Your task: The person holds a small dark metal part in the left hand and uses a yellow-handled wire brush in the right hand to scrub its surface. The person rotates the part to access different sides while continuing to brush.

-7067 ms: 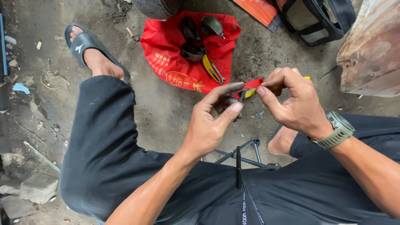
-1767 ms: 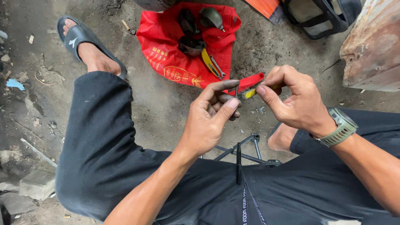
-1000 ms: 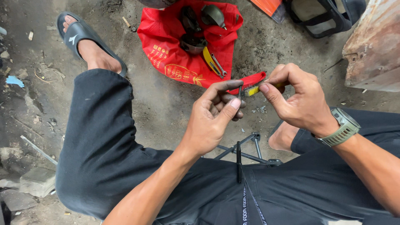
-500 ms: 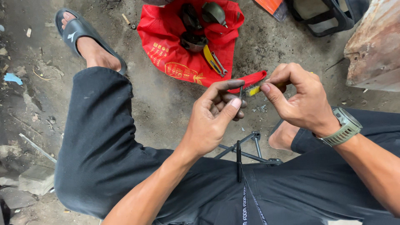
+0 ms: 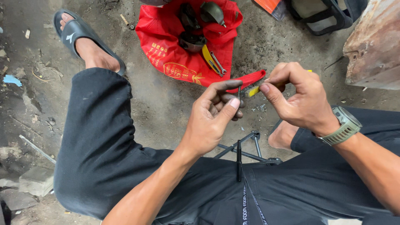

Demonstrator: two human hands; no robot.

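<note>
The floor [image 5: 166, 112] is rough, stained grey concrete — gritty, scattered with chips, twigs and a blue scrap [image 5: 11, 80]. Broken concrete chunks [image 5: 35, 181] lie at the lower left. A rusty metal slab [image 5: 373, 46] juts in at the upper right. Daylight falls soft and even — no hard shadows.
</note>
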